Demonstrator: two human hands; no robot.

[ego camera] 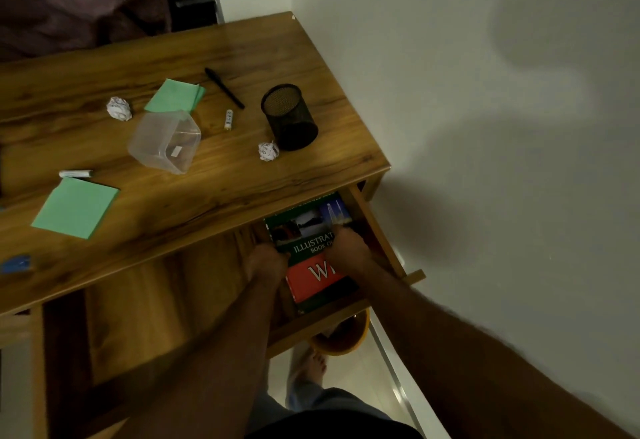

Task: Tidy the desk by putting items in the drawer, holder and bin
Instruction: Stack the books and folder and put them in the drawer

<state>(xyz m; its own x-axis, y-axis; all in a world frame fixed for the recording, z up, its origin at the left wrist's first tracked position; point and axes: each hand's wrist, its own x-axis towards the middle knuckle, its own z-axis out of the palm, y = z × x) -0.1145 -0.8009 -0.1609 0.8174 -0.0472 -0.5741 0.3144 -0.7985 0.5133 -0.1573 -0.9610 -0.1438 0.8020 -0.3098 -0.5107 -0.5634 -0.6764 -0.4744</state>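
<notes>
A green and red illustrated book (304,230) lies inside the open wooden drawer (377,227) at the desk's right end. My left hand (266,262) grips the book's left edge. My right hand (348,248) lies on its cover with fingers curled at the right side. On the desk stand a black mesh holder (289,116), a black pen (224,87), two crumpled paper balls (119,108) (268,151), two green note pads (175,96) (76,207), two small white tubes (228,119) (75,173) and a clear plastic box (164,142) on its side.
A yellow bin (346,338) sits on the floor under the drawer. A blue object (15,263) lies at the desk's left front edge. The white wall runs close along the right. My bare foot (313,364) stands beside the bin.
</notes>
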